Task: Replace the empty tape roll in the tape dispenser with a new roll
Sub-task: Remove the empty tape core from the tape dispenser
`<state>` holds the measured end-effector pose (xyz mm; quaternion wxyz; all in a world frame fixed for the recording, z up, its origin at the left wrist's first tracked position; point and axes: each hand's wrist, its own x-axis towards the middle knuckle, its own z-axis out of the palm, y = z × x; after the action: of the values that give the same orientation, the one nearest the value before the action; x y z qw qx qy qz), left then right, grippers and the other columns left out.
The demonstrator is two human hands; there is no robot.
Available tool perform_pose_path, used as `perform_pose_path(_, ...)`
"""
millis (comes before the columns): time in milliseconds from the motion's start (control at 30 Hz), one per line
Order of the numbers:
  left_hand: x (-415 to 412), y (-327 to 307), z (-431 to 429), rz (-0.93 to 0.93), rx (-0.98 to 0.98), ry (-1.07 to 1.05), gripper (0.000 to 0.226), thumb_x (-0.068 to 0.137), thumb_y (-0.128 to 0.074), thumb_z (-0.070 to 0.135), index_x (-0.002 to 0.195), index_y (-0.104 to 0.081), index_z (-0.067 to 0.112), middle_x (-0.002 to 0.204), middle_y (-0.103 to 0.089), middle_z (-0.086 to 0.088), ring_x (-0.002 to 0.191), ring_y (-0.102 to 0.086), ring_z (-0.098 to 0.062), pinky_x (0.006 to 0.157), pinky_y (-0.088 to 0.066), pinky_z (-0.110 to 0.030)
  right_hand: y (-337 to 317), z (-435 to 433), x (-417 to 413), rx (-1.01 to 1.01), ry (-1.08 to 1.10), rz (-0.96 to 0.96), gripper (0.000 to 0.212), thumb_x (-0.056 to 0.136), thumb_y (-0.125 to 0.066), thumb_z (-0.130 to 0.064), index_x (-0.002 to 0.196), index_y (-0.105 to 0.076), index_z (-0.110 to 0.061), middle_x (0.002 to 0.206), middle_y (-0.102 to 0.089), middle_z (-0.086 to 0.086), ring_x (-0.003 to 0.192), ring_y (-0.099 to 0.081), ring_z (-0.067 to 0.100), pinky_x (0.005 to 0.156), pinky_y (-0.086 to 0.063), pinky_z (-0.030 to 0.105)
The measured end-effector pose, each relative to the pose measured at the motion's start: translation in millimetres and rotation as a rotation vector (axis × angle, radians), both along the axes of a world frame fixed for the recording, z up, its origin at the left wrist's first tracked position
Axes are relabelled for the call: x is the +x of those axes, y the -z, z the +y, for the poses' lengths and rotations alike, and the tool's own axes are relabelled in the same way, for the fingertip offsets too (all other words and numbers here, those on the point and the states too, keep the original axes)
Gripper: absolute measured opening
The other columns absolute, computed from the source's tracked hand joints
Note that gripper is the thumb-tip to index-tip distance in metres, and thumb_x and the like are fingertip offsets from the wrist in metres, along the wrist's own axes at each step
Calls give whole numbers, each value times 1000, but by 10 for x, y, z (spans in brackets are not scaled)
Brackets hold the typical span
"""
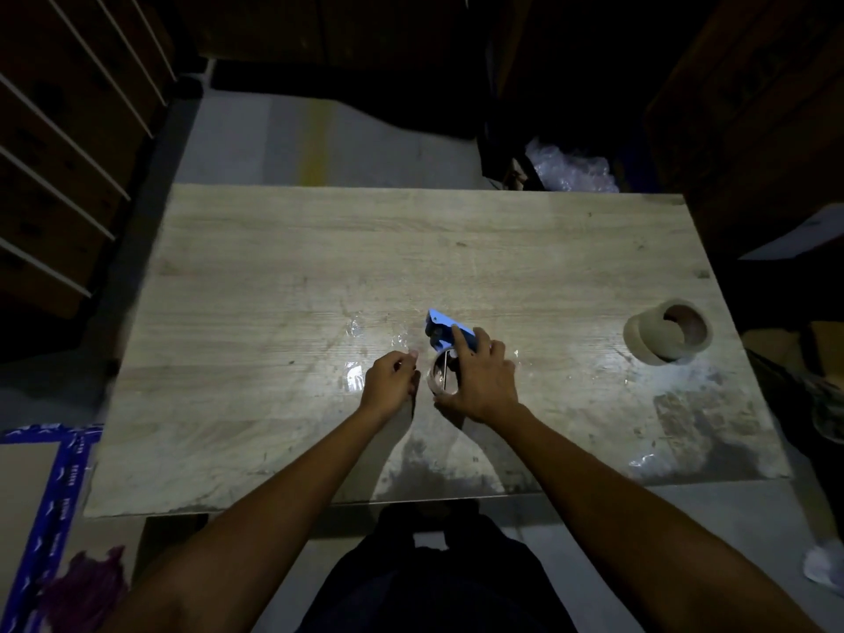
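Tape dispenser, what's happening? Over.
Right grip holds blue tape dispenser. Left grip curled beside it, hold unclear. New roll untouched, far right.

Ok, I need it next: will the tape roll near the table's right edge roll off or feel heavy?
Probably won't roll: the tape roll seems to lie flat on the table, hole facing up. Its thick wound wall suggests some heft for its size. The open core should offer fingers an easy hold.
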<state>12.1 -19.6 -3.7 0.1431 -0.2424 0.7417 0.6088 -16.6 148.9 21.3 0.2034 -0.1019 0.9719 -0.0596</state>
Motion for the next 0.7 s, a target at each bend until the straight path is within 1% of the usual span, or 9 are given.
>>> perform_pose_path(133,21,-64,-53,-1,72,-40,32,99,-55,37,72,-55,20,70,-61,-6,58,-58,-19,52,-43,-27,27,-14,-2,-150,117,94,79,71,-70,-58,138,-36,-32,129,-40,10,110,-48,32,76,-53,39)
perform_pose_path(200,34,-120,-77,-4,72,-31,30,100,-54,35,76,-57,18,70,-61,-4,55,-55,-14,50,-42,-25,32,8,12,-205,201,74,66,73,-72,-57,127,-50,-28,124,-41,8,106,-49,28,70,-53,34)
perform_pose_path(267,44,-139,-95,-15,77,-20,29,100,-54,34,79,-58,15,69,-60,-2,54,-54,-12,47,-41,-21,33,34,40,-202,218,58,51,73,-72,-57,107,-61,-20,121,-42,7,100,-53,26,66,-52,31)
perform_pose_path(367,46,-193,-83,-27,112,-9,27,99,-55,36,81,-60,17,72,-61,-2,61,-58,-15,52,-44,-24,-1,42,67,-299,280,50,39,74,-74,-53,85,-62,-17,112,-45,5,82,-56,20,61,-49,27)
perform_pose_path(433,34,-217,-53,-48,143,0,28,99,-53,38,86,-62,15,76,-61,-5,67,-58,-19,58,-46,-27,-56,9,59,-468,360,59,34,75,-77,-47,74,-63,-17,100,-56,4,73,-56,12,59,-42,21)
perform_pose_path(467,34,-261,-27,-56,176,0,30,100,-51,39,88,-61,14,75,-61,-6,66,-57,-19,57,-45,-27,-99,-14,60,-581,393,58,34,76,-78,-46,71,-64,-16,90,-63,4,70,-59,9,59,-44,21)
perform_pose_path(533,23,-407,29,-107,330,-35,38,101,-45,45,96,-61,12,70,-64,-4,60,-58,-18,54,-45,-25,-252,-60,101,-851,473,0,37,79,-78,-41,71,-64,-8,75,-67,10,68,-68,17,61,-56,34)
perform_pose_path(633,-38,-652,62,-165,704,-170,51,99,-41,56,110,-67,13,93,-77,-10,86,-73,-27,79,-55,-41,-518,-122,211,-1138,590,-127,33,86,-73,-28,79,-62,2,86,-67,24,79,-71,32,71,-61,45)
perform_pose_path(700,-88,-807,46,-142,887,-250,53,98,-42,56,114,-66,11,101,-77,-14,92,-73,-30,83,-55,-48,-675,-169,288,-1248,633,-222,28,89,-68,-25,83,-62,2,92,-68,23,86,-71,32,73,-62,43)
